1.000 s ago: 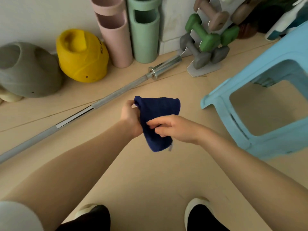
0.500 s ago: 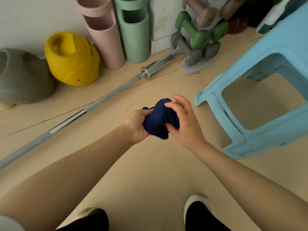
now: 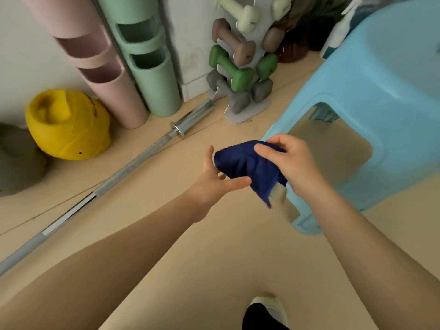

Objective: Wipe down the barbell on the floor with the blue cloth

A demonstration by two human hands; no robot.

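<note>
Right hand [image 3: 292, 167] gripping blue cloth [image 3: 242, 165], left hand [image 3: 209, 184] seemingly touching it, barbell [image 3: 133, 165] nearby

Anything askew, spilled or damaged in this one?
Nothing stands out. The barbell lies flat on the floor, and the right hand grips the bunched blue cloth, which is not yet on the bar.

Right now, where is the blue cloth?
Head view, just right of centre: the cloth is held off the floor by the right hand, the left hand touching its other end, between the barbell and the blue stool.
</note>
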